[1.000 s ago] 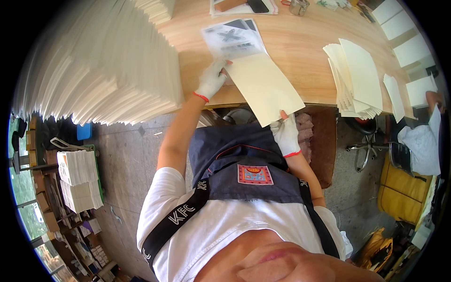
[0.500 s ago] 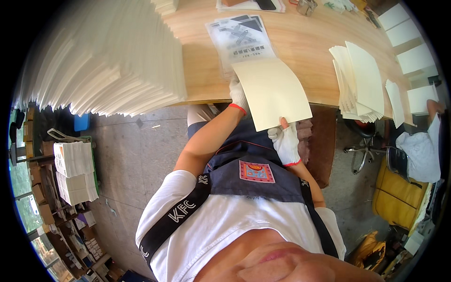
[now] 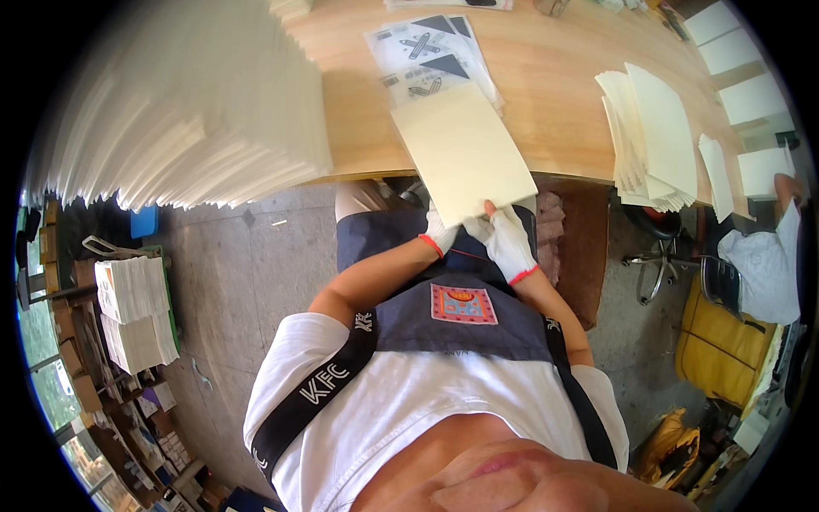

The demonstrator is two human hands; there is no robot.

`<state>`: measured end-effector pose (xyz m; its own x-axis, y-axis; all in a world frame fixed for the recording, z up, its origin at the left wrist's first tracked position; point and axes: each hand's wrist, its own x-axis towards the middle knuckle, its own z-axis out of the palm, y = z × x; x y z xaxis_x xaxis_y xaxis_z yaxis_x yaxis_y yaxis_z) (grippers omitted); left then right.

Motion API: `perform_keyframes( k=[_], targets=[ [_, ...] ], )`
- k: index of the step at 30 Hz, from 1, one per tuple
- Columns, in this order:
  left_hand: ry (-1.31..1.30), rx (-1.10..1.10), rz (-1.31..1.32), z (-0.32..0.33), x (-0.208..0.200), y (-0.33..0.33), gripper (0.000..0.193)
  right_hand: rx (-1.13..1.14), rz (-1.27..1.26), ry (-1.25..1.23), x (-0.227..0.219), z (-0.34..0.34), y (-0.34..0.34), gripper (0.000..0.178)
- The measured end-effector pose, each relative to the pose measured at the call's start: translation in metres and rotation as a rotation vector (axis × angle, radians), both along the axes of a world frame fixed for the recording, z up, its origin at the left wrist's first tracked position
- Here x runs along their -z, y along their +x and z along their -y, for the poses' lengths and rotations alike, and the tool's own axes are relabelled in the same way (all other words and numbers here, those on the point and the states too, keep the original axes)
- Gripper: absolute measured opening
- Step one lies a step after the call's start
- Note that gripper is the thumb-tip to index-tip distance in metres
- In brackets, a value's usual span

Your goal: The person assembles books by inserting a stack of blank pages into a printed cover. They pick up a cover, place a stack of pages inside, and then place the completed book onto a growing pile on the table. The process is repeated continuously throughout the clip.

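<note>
A stack of cream paper (image 3: 461, 154) slopes from the table's front edge toward my lap. My right hand (image 3: 505, 241), in a white glove with a red cuff, grips its near edge, the bare thumb lying on top. My left hand (image 3: 438, 232), gloved the same way, is at the near left corner with its fingers hidden beneath the paper. The paper's far end overlaps printed clear plastic bags (image 3: 422, 43) with grey pencil drawings, which lie on the table.
A tall pile of white paper packs (image 3: 213, 111) fills the left of the wooden table (image 3: 554, 102). Fanned cream sheets (image 3: 657, 136) lie at the right edge. Stacked paper (image 3: 136, 311) stands on the floor at left. Another person (image 3: 763, 264) is at far right, near a wheeled chair (image 3: 661, 264).
The cream paper has shifted left and away from me. My left hand has slid from its left side to the near corner, beside my right hand. More of the printed bags shows.
</note>
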<state>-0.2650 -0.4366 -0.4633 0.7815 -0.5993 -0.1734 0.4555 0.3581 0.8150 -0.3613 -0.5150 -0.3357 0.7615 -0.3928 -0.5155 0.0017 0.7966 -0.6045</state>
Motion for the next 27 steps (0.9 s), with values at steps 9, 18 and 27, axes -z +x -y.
perform_keyframes(
  k=[9,18,27],
  targets=[
    [0.207,0.115,-0.355,-0.02,-0.086,0.017,0.022,-0.01,0.078,0.18,0.02,0.012,0.069,0.028],
    [0.423,0.163,-0.058,-0.088,-0.107,0.059,0.03,-0.617,-0.041,-1.309,-0.017,-0.01,0.066,0.016],
    [0.443,0.241,-0.096,-0.093,-0.099,0.067,0.034,-0.588,0.032,-1.264,-0.012,-0.005,0.067,0.008]
  ],
)
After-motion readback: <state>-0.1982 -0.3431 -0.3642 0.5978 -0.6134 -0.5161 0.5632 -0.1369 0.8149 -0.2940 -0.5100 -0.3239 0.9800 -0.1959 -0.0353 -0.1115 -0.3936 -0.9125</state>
